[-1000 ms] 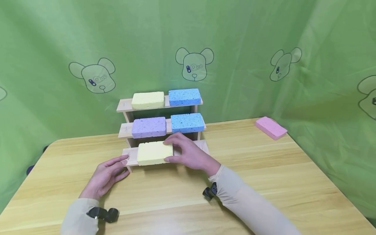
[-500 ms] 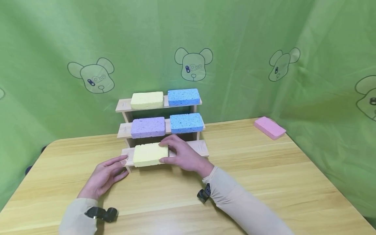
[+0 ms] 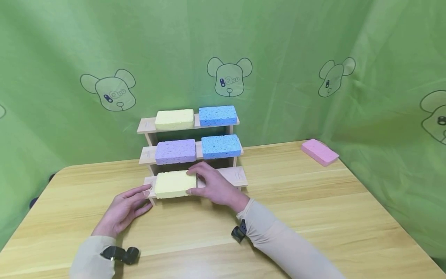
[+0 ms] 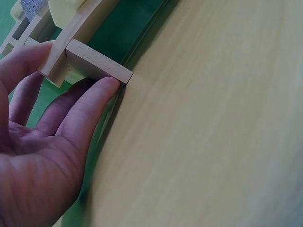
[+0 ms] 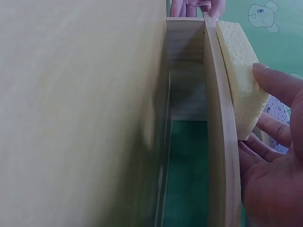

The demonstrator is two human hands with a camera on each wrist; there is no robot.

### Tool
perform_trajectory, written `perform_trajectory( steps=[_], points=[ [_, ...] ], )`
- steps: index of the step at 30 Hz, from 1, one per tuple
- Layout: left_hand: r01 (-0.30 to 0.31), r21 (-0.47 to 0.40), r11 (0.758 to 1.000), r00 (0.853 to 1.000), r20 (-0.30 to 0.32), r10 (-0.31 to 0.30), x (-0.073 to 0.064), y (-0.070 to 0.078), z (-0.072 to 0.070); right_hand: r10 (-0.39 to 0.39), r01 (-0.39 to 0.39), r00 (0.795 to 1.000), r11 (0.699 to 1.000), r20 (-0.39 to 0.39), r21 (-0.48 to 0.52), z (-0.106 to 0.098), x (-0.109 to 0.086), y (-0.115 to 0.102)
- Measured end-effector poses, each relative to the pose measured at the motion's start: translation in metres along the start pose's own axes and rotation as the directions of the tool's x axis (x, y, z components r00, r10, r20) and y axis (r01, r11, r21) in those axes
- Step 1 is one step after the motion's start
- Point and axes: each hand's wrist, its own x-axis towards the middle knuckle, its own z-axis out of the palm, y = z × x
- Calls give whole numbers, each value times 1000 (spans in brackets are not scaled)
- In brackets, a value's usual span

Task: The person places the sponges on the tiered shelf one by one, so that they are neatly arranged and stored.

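A pale yellow sponge [image 3: 174, 184] lies flat on the lowest step of a three-tier wooden display rack [image 3: 235, 176], toward its left end. My right hand [image 3: 215, 183] pinches this sponge at its right end, thumb on the front edge and fingers at the back; in the right wrist view the thumb presses the sponge's [image 5: 240, 75] edge. At the left end of the lowest step, my left hand [image 3: 126, 211] holds the rack. In the left wrist view, that hand [image 4: 47, 161] has its fingers against the board end and the leg.
On the middle step sit a purple sponge [image 3: 175, 151] and a blue sponge [image 3: 221, 146]. Another yellow sponge [image 3: 175, 119] and blue sponge [image 3: 218, 115] are on the top step. A pink sponge [image 3: 320, 152] lies at the table's back right, near the green curtain [image 3: 278, 108].
My right hand has slid the yellow sponge leftward along the lowest step, closer to my left hand. The left hand keeps its place on the rack.
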Motion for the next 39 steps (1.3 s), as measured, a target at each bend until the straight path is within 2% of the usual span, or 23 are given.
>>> perform_trajectory(
  steps=[10, 18, 26, 39],
  points=[
    [-2, 15, 1000, 1000, 1, 2, -2, -2, 1, 2, -2, 1000, 1000, -18, 14, -7, -10, 2],
    [1, 15, 1000, 1000, -3, -1, -1, -1, 1, -12, 15, 998, 999, -55, 52, -24, -21, 4],
    [-2, 11, 1000, 1000, 2, 2, -1, -1, 0, -16, 21, 998, 996, -53, 89, -43, -38, 15],
    [-7, 16, 1000, 1000, 10, 7, -1, 1, 0, -5, 15, 995, 996, -98, 92, -62, -52, 27]
  ],
)
